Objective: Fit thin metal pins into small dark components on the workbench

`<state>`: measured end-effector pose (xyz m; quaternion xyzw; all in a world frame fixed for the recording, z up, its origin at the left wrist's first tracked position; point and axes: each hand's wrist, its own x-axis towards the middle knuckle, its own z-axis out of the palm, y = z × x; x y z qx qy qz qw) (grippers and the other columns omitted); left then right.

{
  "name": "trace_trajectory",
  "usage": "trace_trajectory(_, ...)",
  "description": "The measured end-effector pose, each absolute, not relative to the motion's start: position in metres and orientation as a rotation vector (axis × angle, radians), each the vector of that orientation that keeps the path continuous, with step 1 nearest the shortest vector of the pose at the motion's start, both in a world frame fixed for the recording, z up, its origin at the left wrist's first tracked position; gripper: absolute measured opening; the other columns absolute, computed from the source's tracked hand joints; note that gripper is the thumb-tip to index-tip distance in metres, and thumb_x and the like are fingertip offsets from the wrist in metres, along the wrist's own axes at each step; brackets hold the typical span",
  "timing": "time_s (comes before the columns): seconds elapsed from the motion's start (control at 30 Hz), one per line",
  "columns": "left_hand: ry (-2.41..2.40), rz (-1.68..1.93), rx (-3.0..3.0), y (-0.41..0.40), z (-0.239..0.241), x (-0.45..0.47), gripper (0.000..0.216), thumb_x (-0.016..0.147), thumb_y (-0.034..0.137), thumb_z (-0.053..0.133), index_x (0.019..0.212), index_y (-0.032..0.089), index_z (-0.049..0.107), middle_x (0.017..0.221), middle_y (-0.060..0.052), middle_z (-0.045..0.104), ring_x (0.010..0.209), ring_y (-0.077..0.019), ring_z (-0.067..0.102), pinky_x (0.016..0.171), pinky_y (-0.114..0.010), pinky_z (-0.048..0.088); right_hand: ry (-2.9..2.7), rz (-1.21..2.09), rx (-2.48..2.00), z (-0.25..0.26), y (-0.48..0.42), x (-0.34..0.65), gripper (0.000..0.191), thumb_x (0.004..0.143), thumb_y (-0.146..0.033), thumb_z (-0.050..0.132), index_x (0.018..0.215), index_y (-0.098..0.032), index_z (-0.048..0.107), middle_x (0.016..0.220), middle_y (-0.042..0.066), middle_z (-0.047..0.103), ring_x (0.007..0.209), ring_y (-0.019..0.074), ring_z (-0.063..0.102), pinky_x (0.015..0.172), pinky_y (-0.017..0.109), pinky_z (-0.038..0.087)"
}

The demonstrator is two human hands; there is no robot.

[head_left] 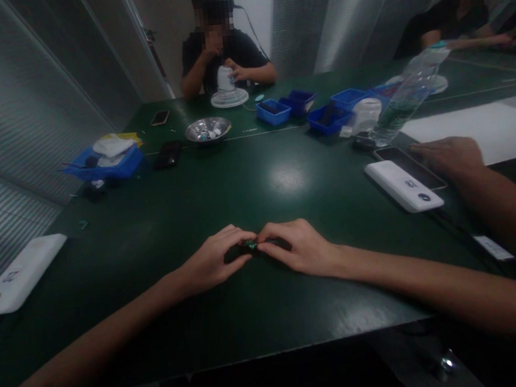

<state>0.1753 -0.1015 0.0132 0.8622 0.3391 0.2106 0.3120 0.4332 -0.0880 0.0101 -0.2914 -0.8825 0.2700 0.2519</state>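
A small green piece (250, 244), which looks like a tiny circuit board, is between my two hands just above the green table (187, 206). From the left, my left hand (212, 256) pinches it between thumb and forefinger. My right hand (305, 248) meets it from the other side, its thumb and fingertips closed at the piece's right end. Both forearms rest low over the table's near edge. The fingers cover most of the piece, so its details cannot be made out.
White power banks lie at left (23, 274) and right (402, 185). Another person's hand (451, 155) is by a phone (412, 168). Farther back are blue bins (273, 114), a metal bowl (208, 130), a tilted plastic bottle (412, 95) and a person handling a white fan (229, 96).
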Motion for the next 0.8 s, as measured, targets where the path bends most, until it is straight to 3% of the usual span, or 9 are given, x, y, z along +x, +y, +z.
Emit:
trace_trajectory(0.13,0.914,0.541,2.277,-0.102,0.012,0.174,0.035,0.098,0.018,0.062,0.132,0.022,0.061,0.114,-0.008,0.066,0.101,-0.0203,0.061,0.087,-0.035,0.051,-2.404,0.702,-0.819,0.01,-0.089,0.435,0.014,0.1,-0.03,0.057,0.1,-0.02,0.066,0.08,-0.001,0.068,0.063,0.0104,0.059,0.062,0.023,0.039)
trace_trajectory(0.23,0.928,0.534,2.272,-0.103,0.011,0.174,0.039,0.098,0.02,0.062,0.136,0.023,0.059,0.115,-0.008,0.067,0.102,-0.0206,0.062,0.088,-0.035,0.051,-2.383,0.717,-0.871,0.01,-0.088,0.435,0.017,0.102,-0.033,0.055,0.103,-0.02,0.066,0.084,0.0,0.07,0.067,0.0111,0.061,0.064,0.023,0.04)
trace_trajectory(0.4,1.056,0.568,2.258,-0.1,0.01,0.172,0.05,0.095,0.021,0.067,0.142,0.023,0.053,0.112,-0.006,0.068,0.1,-0.0201,0.062,0.089,-0.036,0.051,-2.332,0.639,-1.118,0.01,-0.086,0.437,0.019,0.101,-0.036,0.056,0.1,-0.021,0.068,0.073,-0.002,0.067,0.058,0.011,0.056,0.058,0.025,0.036)
trace_trajectory(0.57,1.099,0.598,2.294,-0.097,0.012,0.163,0.023,0.095,0.024,0.067,0.118,0.02,0.067,0.111,-0.007,0.068,0.101,-0.0213,0.062,0.087,-0.037,0.051,-2.264,0.593,-1.227,0.011,-0.081,0.446,0.019,0.1,-0.035,0.056,0.1,-0.021,0.068,0.079,0.0,0.07,0.062,0.0123,0.06,0.06,0.026,0.037)
trace_trajectory(0.8,0.837,0.47,2.478,-0.099,0.015,0.167,0.023,0.1,0.025,0.062,0.123,0.026,0.067,0.138,-0.007,0.064,0.135,-0.0244,0.051,0.111,-0.046,0.04,-2.218,0.655,-1.239,0.012,-0.078,0.448,0.022,0.1,-0.038,0.055,0.099,-0.021,0.068,0.078,0.0,0.071,0.064,0.0132,0.062,0.062,0.027,0.039)
